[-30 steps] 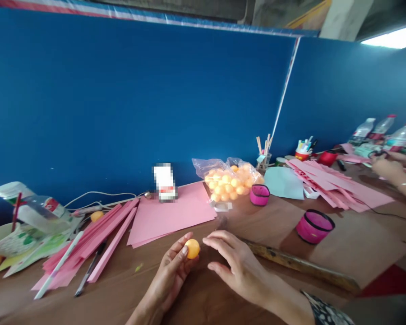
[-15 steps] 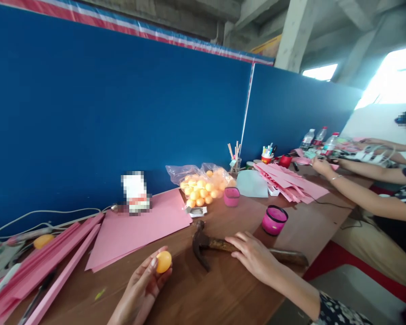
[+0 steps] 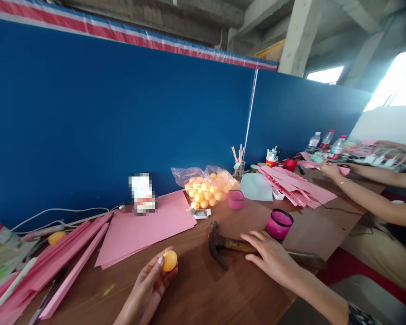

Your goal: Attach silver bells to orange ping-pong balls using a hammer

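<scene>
My left hand (image 3: 154,280) pinches an orange ping-pong ball (image 3: 169,261) between thumb and fingers, just above the brown table (image 3: 203,293). My right hand (image 3: 270,257) lies over the wooden handle of a claw hammer (image 3: 238,243), loosely gripping it with the fingers on the far side and the thumb on the near side. The hammer rests on the table, its rusty head to the left. Just behind the right hand stands a pink mesh cup (image 3: 279,225) with a black rim.
Behind are a clear bag of orange balls (image 3: 205,189), another pink cup (image 3: 236,200) and pink sheets (image 3: 145,225). Pink strips (image 3: 64,266) and a loose orange ball (image 3: 57,238) lie left. Another person's arms (image 3: 365,198) reach in at right. A blue partition (image 3: 122,113) rises behind.
The view has shifted slightly. My right hand and the hammer have slid a little to the right across the table. My left hand keeps its hold on the ball.
</scene>
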`<state>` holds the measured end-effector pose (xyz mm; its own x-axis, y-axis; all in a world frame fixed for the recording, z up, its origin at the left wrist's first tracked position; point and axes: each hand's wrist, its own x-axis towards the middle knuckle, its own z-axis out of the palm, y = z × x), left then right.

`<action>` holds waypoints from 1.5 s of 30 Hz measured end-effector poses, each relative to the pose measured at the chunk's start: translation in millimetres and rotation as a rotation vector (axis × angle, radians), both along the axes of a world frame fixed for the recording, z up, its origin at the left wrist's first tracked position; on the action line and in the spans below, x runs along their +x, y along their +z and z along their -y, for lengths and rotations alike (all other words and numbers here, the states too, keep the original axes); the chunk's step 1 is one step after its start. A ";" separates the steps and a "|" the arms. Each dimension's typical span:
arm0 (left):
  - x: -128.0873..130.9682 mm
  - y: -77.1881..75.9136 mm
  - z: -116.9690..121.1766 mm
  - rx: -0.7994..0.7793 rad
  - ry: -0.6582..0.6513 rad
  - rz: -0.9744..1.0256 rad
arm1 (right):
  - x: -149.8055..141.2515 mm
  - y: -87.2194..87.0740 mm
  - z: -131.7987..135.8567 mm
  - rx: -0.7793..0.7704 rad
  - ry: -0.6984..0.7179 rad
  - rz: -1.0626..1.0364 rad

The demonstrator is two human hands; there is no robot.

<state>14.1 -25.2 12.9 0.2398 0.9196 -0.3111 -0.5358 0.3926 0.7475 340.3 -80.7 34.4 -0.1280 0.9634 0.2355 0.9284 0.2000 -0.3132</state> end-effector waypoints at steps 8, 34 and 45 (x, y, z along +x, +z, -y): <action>2.0 4.7 2.2 0.034 -0.021 -0.031 | -35.7 34.1 -50.5 0.067 0.117 0.004; 5.0 10.9 3.1 0.022 -0.034 -0.024 | -78.5 7.7 -138.0 0.114 0.023 -0.097; 4.9 10.9 3.4 0.011 -0.035 -0.013 | -89.8 5.5 -127.4 0.367 0.194 -0.081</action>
<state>19.0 -28.6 23.7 0.2677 0.9143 -0.3040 -0.5121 0.4023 0.7589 250.5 46.7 39.9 -0.2659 0.7736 0.5752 0.8376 0.4807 -0.2593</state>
